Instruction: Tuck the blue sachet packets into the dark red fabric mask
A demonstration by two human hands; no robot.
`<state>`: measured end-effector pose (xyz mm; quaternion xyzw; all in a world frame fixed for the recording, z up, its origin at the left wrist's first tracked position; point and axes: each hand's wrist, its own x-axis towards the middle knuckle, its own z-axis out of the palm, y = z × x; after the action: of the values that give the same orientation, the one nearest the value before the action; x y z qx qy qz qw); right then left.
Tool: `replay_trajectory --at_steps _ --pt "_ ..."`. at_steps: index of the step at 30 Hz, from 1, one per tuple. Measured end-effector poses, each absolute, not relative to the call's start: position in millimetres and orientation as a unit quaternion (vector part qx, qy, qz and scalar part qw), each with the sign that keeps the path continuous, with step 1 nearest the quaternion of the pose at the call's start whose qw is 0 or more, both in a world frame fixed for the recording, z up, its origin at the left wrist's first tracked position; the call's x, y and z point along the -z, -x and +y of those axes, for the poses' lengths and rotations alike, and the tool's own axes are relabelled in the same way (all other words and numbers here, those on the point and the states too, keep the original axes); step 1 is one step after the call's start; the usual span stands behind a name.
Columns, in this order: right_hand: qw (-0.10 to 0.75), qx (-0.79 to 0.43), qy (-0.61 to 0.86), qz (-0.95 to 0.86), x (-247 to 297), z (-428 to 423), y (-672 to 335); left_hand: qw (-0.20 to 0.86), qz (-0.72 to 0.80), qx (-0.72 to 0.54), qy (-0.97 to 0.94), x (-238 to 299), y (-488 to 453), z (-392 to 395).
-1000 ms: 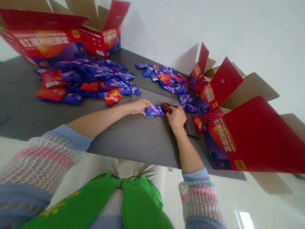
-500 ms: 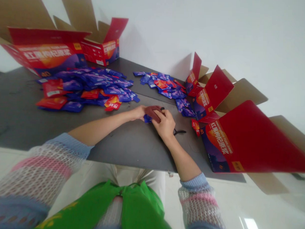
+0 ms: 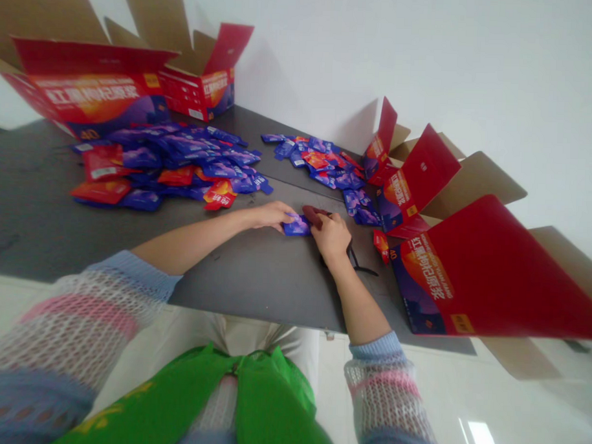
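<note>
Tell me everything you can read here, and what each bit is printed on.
"40": on the carton on the left and the carton on the right.
Chinese title on both cartons: too blurred to read reliably.
Print on the sachet between the hands: too small to read.

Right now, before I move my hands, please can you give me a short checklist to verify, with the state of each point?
1. Left hand on the purple sachet: ok, its fingers touch the sachet.
2. Right hand grip on the dark red handle: ok, the fingers curl around it, beside the sachet.
3. Thin black piece by the right hand: cannot tell whether it joins the handle.
4. Sachet seal or any cut: cannot tell, the hands and the handle hide too much.
5. Red sachet near the right hand: ok, it lies apart from the hand.
6. Sachet pile ahead: ok, neither hand touches it.
</note>
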<state>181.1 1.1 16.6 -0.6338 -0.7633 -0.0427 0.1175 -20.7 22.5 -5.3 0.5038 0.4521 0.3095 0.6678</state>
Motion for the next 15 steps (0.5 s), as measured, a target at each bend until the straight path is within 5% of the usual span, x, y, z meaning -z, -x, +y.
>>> replay_trajectory --at_steps 6,15 --pt "0.099 0.046 0.677 -0.728 -21.6 13.1 -201.0 0.659 0.461 -0.311 -0.506 6.9 19.9 21.1" --pt "0.251 0.013 0.588 -0.769 -21.4 5.4 -196.8 0.651 0.439 -0.319 -0.531 7.3 22.5 19.7"
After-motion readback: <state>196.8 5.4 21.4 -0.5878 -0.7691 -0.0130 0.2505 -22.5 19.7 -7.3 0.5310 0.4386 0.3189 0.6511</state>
